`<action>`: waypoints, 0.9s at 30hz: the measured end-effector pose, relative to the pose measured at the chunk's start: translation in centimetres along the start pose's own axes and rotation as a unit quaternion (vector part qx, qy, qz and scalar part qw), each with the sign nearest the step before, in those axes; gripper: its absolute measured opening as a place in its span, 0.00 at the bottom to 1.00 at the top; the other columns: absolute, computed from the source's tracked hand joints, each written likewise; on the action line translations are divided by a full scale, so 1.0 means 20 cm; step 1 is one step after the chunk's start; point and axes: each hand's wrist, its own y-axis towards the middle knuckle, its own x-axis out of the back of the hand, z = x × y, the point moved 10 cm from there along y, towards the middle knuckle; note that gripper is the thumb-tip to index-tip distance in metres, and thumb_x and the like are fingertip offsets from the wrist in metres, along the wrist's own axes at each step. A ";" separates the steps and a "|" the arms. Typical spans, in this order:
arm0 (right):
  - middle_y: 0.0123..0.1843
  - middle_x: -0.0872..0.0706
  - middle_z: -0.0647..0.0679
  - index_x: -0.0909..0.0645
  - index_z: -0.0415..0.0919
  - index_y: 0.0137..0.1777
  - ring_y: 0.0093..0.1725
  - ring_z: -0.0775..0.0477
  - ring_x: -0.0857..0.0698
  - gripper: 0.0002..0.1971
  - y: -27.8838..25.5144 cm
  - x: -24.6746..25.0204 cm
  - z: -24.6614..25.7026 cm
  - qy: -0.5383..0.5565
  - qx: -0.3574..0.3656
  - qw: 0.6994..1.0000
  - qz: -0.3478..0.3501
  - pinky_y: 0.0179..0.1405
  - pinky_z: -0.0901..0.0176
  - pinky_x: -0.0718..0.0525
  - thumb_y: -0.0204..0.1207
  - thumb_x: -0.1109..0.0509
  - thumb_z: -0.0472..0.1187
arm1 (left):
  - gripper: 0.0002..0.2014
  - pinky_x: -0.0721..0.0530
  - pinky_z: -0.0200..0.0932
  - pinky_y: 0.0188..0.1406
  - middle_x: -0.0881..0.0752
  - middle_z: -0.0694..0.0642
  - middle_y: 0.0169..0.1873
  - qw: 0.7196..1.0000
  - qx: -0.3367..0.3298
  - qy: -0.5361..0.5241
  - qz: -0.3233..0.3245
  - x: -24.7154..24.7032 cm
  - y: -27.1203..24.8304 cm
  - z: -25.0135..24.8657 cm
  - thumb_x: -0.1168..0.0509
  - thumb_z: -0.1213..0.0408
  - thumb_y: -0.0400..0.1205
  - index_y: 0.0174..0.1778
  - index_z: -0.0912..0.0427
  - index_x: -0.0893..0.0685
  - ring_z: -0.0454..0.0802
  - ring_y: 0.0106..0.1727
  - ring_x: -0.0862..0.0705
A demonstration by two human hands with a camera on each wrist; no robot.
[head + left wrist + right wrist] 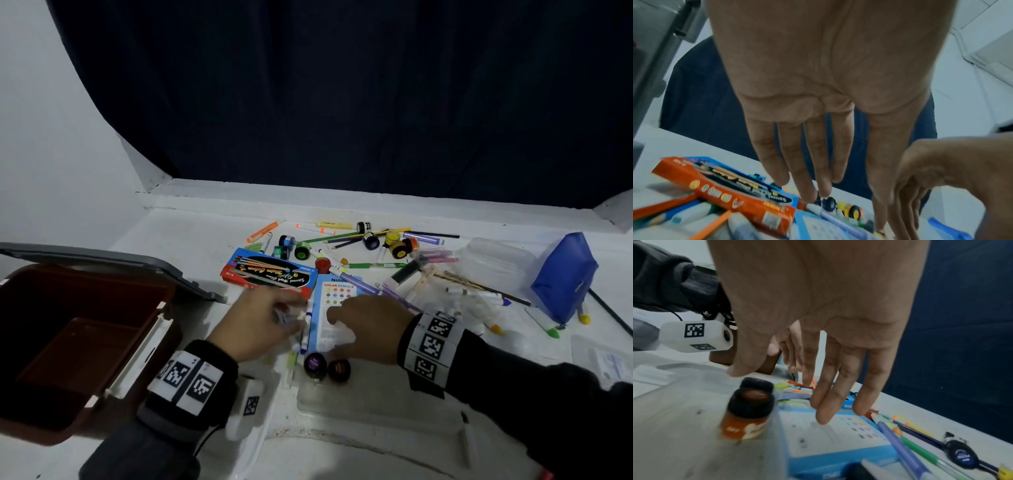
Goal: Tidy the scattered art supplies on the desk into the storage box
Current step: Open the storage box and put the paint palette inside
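My left hand (255, 323) & right hand (363, 329), fingers straight, held nothing, hovering mid-frame over markers (303, 329) & colour-pencil box (334, 310). Storage box (85, 346) sat open, lower left. Best: gather markers parallel w/ both hands, then lift.

White desk (191, 236), brown storage box (68, 342), scattered markers (310, 228), paint jars (301, 250), blue pouch (565, 277)

storage box (85, 342) left | supplies (359, 253) behind | jars (327, 366) front, between hands
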 end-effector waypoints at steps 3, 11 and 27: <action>0.63 0.18 0.49 0.26 0.50 0.66 0.60 0.45 0.19 0.21 0.08 0.13 -0.09 0.001 -0.007 0.998 -0.060 0.52 0.52 0.20 0.81 0.39 0.62 | 0.15 0.17 0.34 0.53 0.12 0.40 0.52 0.992 0.005 -0.044 -0.122 0.19 0.11 0.04 0.25 0.62 0.79 0.61 0.45 0.14 0.35 0.51 0.15; 0.63 0.20 0.45 0.22 0.44 0.65 0.63 0.41 0.23 0.14 0.43 0.18 -0.30 0.071 -0.001 0.993 -0.097 0.56 0.47 0.21 0.83 0.42 0.35 | 0.15 0.22 0.48 0.63 0.21 0.61 0.65 0.988 0.113 0.051 -0.092 0.16 0.56 0.30 0.36 0.67 0.84 0.67 0.56 0.20 0.59 0.64 0.20; 0.67 0.26 0.44 0.25 0.44 0.68 0.67 0.37 0.27 0.19 0.77 -0.02 -0.34 -0.051 -0.005 0.998 -0.023 0.57 0.43 0.26 0.79 0.38 0.31 | 0.21 0.23 0.51 0.68 0.26 0.63 0.69 0.965 0.198 0.164 0.060 -0.05 0.87 0.58 0.34 0.64 0.82 0.72 0.59 0.26 0.62 0.70 0.23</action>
